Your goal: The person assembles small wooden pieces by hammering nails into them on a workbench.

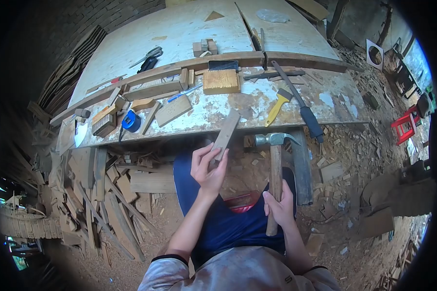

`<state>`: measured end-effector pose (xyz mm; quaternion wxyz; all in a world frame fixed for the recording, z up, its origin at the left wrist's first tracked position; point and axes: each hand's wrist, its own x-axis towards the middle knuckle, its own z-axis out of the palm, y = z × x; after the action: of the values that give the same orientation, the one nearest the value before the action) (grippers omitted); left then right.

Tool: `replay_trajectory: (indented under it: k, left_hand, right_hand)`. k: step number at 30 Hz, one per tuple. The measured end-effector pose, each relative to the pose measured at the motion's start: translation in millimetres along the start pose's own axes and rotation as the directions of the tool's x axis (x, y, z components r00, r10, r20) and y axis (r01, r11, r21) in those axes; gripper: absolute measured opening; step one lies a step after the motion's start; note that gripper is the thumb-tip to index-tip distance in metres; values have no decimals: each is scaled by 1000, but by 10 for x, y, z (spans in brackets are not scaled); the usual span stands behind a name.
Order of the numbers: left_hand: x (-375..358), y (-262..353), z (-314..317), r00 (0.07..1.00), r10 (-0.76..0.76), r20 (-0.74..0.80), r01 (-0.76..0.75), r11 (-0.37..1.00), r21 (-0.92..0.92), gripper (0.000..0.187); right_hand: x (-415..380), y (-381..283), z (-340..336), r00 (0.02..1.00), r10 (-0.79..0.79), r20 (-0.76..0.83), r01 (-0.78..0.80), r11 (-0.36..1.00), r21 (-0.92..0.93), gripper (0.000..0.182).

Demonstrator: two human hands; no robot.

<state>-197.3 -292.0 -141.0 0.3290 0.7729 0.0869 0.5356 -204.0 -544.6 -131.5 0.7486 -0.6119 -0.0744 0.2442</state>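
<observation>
My left hand (210, 167) grips the lower end of a small flat wooden strip (227, 128), which tilts up to the right at the bench's front edge. Around the wooden handle of a claw hammer (275, 165) my right hand (280, 202) is closed. The hammer stands nearly upright, its metal head at the top and clear of the strip. Beyond the hammer head, a yellow-handled brush (278, 107) lies on the bench.
The workbench (247, 99) holds a wooden block (221, 81), a blue tape measure (130, 121), a file with a dark handle (311, 123) and scissors (148, 56). Scrap wood (116, 218) lies on the floor at left. A red stool (405, 127) is at right.
</observation>
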Motion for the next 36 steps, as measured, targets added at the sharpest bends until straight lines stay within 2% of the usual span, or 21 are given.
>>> replay_trajectory:
  k: [2,5,9,10,11,14,17,18,22,25,30,33,36]
  left_hand:
    - [-73,32,20,997,-83,-2,83,997,2,24]
    - [-149,118,116,929,-368,34,366,905,-219,27]
    - [-147,165,153,840,-523,144,542,794,-275,44]
    - [-121,222,142,738,-639,219,671,660,-337,48]
    - [-94,237,131,672,-677,300,738,580,-345,46]
    - [41,256,67,436,-709,554,899,310,-310,41]
    - [89,145,29,331,-639,694,939,154,-306,38]
    - [101,116,21,353,-603,716,920,85,-382,34]
    - [166,65,64,389,-604,696,904,105,-414,30]
    - [259,201,170,368,-652,663,878,9,-478,33]
    - [442,103,323,245,-598,764,857,-234,-458,42]
    - [506,87,427,205,-577,791,812,-351,-466,39]
    - [557,141,537,159,-628,762,829,-334,-449,42]
  right_hand:
    - [11,27,-14,1000,5,1,-5,1000,5,23]
    - [12,25,-29,1000,15,-14,-15,1000,13,23]
    - [-2,59,-66,999,21,-39,-21,1000,22,22]
    - [-7,74,-79,999,23,-42,-22,999,23,22]
    - [-10,87,-92,999,24,-44,-23,999,23,22]
    - [-17,117,-117,999,29,-46,-28,999,27,22]
    - [-12,103,-106,999,24,-38,-23,999,30,23]
    - [-8,95,-95,999,23,-35,-22,999,31,23]
    - [-2,88,-75,999,27,-22,-27,999,19,23]
    - [-8,95,-62,999,40,-15,-39,999,13,23]
    - [-21,101,-27,998,60,-18,-60,998,25,23]
    - [-24,114,-25,998,66,-21,-65,997,30,21]
    - [-22,129,-23,998,64,-18,-63,998,21,19]
